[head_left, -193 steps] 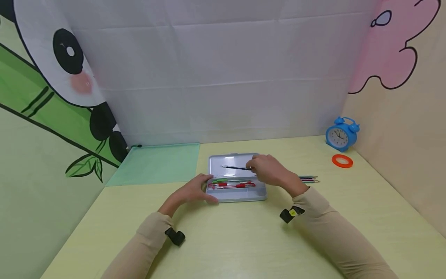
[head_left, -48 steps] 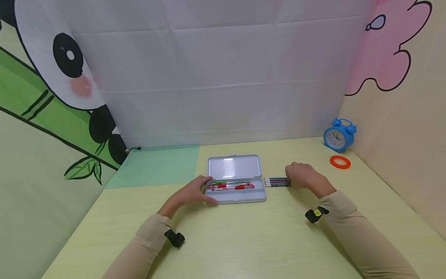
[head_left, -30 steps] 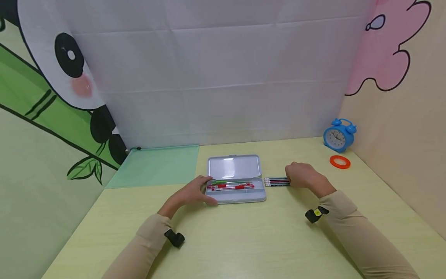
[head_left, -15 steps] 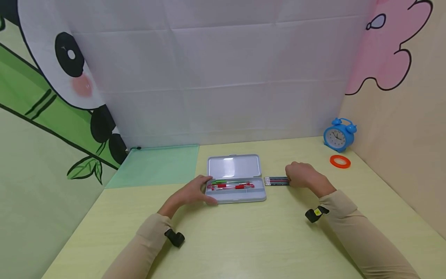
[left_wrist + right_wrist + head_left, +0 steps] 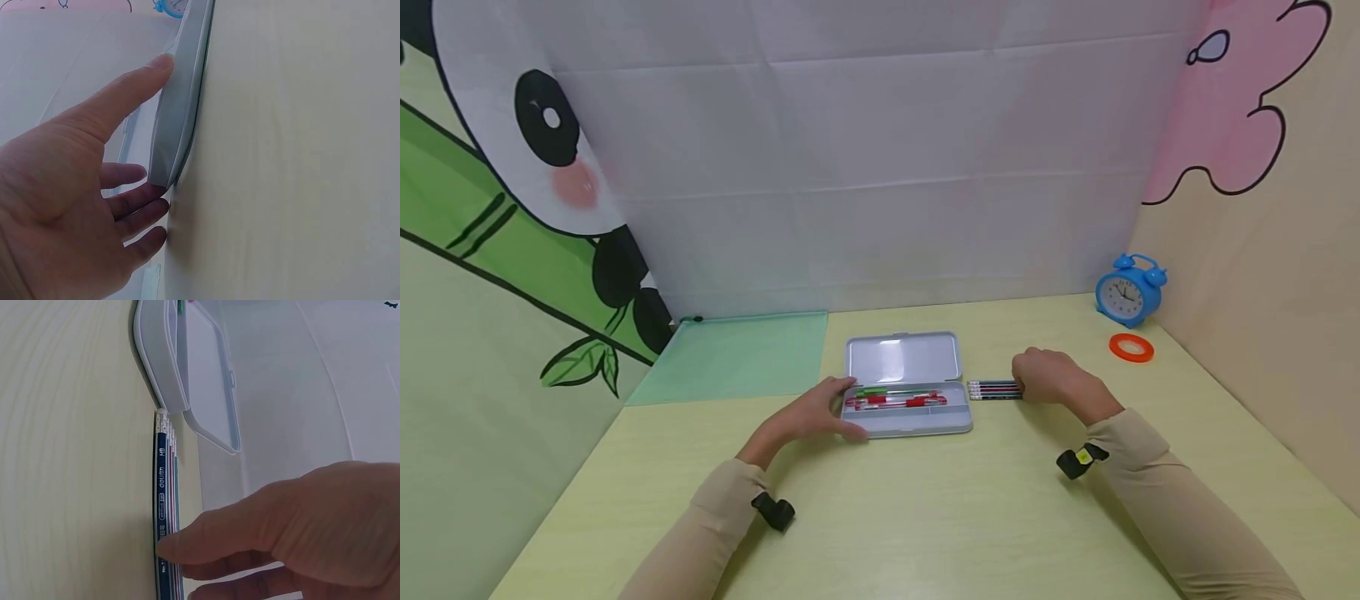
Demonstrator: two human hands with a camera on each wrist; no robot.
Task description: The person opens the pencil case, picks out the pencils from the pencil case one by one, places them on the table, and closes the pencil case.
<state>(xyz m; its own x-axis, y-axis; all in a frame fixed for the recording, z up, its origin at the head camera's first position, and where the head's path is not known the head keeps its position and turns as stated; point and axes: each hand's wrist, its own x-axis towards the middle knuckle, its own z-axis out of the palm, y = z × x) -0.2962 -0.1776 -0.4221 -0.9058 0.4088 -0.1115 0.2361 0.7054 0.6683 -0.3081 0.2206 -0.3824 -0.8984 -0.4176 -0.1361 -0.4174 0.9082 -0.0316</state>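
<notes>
An open, pale grey pencil case lies on the table with its lid tipped back. Red and green pens fill its rear compartment. My left hand holds the case's left end; in the left wrist view the thumb presses on the case's side wall and the fingers are at its corner. To the right of the case several striped pencils lie in a row, eraser ends toward it. My right hand pinches them, thumb on the dark front pencil; their far ends are hidden by the hand.
At the back right stands a blue alarm clock, an orange ring in front of it. A green mat covers the table's back left. A white cloth hangs behind the table.
Earliest, my right hand held one pencil over the case's lid; it has since moved right to the row of pencils. Over the last second and a half both hands stay almost still.
</notes>
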